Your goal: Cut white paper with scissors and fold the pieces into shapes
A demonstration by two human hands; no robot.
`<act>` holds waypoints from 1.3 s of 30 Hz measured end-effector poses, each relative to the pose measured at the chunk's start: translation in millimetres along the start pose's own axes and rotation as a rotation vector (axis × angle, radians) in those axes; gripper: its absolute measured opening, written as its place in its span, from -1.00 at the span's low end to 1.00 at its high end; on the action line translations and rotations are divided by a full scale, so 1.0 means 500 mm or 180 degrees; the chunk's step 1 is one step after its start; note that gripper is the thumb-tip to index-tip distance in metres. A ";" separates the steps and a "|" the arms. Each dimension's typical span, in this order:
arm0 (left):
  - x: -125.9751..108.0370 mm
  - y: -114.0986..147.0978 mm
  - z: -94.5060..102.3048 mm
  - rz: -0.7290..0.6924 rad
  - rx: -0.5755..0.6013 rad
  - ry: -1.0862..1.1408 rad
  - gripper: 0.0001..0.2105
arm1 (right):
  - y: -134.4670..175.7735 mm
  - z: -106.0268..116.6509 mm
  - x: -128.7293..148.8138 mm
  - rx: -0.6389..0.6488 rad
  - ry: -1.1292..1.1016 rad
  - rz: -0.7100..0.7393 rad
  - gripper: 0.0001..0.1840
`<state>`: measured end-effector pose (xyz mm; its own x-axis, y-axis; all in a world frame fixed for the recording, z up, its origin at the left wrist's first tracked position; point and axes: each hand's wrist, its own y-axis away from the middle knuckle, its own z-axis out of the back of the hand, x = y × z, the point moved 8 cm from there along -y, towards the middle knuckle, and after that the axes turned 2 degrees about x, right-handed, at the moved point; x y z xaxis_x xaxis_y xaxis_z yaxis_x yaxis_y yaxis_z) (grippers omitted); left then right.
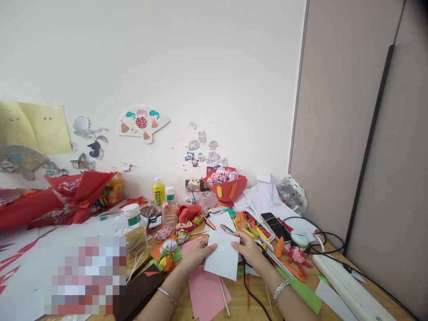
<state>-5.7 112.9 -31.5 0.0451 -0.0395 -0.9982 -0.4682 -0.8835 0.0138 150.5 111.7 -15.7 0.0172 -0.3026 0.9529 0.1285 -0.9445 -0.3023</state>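
A small white sheet of paper point(222, 258) is held up in front of me, one hand at each side. My left hand point(199, 252) pinches its left edge, the thumb lying on the near face. On the opposite edge, my right hand point(246, 248) grips it the same way. Just behind the top of the sheet, a grey metal tool point(227, 228) shows in part; its kind is hidden. Pink paper point(202, 296) lies on the table beneath the hands, with a thin wooden stick point(224, 298) across it. Folded paper flowers point(169, 246) sit left of my left hand.
Clear jars point(134, 232) and a yellow bottle point(158, 191) stand at the left back. A red bouquet point(225, 185) is near the wall. A phone point(276, 226), a white mouse point(300, 237), black cables and a long white strip point(347, 285) lie to the right.
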 end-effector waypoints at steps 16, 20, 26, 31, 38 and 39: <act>-0.011 0.003 -0.007 -0.0051 0.0016 0.0187 -0.60 | 0.008 -0.007 0.005 0.0124 -0.0244 -0.0067 -0.60; -0.013 0.005 -0.009 -0.0088 0.0038 0.0203 -0.60 | 0.010 -0.005 0.008 0.0099 -0.0333 -0.0125 -0.57; -0.020 0.007 -0.010 -0.0207 -0.0012 0.0291 -0.58 | 0.011 -0.015 -0.001 0.0237 -0.0342 -0.0251 -0.56; -0.028 0.014 -0.007 -0.0218 -0.0131 0.0258 -0.58 | 0.014 -0.023 -0.008 0.0302 -0.0391 -0.0341 -0.57; -0.027 0.014 -0.005 -0.0174 -0.0158 0.0209 -0.57 | 0.016 -0.029 -0.006 0.0345 -0.0524 -0.0360 -0.55; -0.027 0.014 -0.005 -0.0182 -0.0158 0.0206 -0.57 | 0.017 -0.030 -0.005 0.0346 -0.0536 -0.0357 -0.55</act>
<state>-7.5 106.3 -17.9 0.1282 -0.0171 -0.9916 -0.4189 -0.9072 -0.0385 136.7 102.5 -20.9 0.1609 -0.1622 0.9735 0.2449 -0.9490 -0.1986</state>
